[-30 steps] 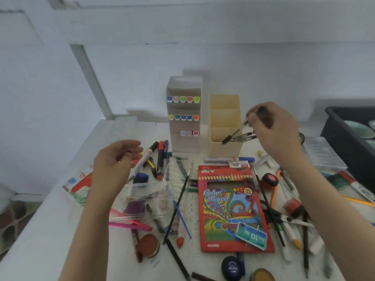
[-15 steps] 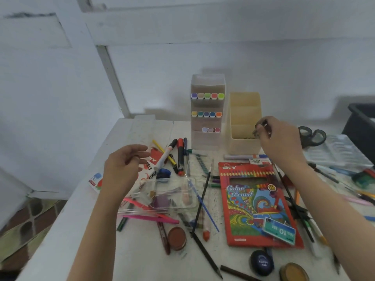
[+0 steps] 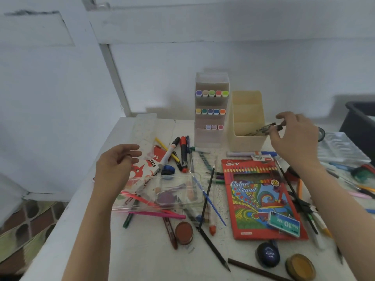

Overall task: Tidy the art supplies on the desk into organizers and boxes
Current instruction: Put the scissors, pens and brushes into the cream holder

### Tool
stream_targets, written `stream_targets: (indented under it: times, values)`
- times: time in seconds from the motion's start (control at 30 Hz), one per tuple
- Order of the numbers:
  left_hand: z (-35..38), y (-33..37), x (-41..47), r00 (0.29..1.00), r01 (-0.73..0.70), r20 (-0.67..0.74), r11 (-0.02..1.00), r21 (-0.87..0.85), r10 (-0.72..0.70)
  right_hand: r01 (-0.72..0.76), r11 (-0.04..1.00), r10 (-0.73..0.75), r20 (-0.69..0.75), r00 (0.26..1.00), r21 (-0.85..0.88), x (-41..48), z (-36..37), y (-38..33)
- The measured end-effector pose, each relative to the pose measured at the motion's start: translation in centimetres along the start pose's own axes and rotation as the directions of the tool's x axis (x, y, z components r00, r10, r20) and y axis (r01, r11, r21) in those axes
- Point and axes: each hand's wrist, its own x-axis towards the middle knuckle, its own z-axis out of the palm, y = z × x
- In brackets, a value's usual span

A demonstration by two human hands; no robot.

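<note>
Currently dark pens are pinched by the right hand at the cream organizer; released crooked, they could be spilled. Nothing is held in the slack left hand.

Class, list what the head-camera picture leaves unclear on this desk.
Head view: thin dark items pinched by the right hand at the beige organizer are motion-blurred; kind unclear.
Head view: black bin is cut off by the right edge.
Head view: pastel box print is partly hidden by the left hand.
</note>
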Motion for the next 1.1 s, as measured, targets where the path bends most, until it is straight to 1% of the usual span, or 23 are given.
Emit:
stream_targets:
  times: [0.1, 0.2, 0.4, 0.5, 0.8, 0.93, 1.1]
  values:
    - [-0.9, -0.4, -0.1, 1.000, 0.009, -0.021, 1.000, 0.001, -0.009, -0.004, 1.000, 0.004, -0.015, 1.000, 0.031, -0.6, -0.3, -0.7]
    - [-2.1, -1.0, -0.1, 0.997, 0.025, -0.070, 1.000, 0.001, -0.025, 0.006, 0.997, -0.004, -0.017, 1.000, 0.081, -1.1, -0.7, -1.3]
    - [-3.5, -1.4, -0.5, 0.985, 0.034, -0.172, 0.999, 0.029, -0.028, 0.124, 0.981, -0.120, -0.036, 0.992, 0.149, -2.4, -1.5, -3.0]
    - [-3.4, -1.1, -1.0, 0.981, 0.034, -0.190, 0.999, 0.024, -0.029, 0.160, 0.969, -0.155, -0.045, 0.987, 0.189, -2.9, -1.8, -3.6]
    - [-1.6, -0.3, -2.1, 0.989, 0.012, -0.146, 1.000, 0.008, -0.010, 0.223, 0.939, -0.214, -0.062, 0.975, 0.264, -4.3, -2.3, -3.4]
    - [-0.3, 0.1, -2.5, 0.995, -0.004, -0.102, 0.999, 0.032, 0.007, 0.208, 0.925, -0.221, 0.004, 0.975, 0.319, -4.9, -2.5, -3.1]
    - [2.0, 1.1, -3.7, 0.998, -0.062, -0.006, 0.998, 0.014, 0.062, 0.136, 0.905, -0.183, 0.079, 0.980, 0.403, -6.0, -2.7, -2.4]
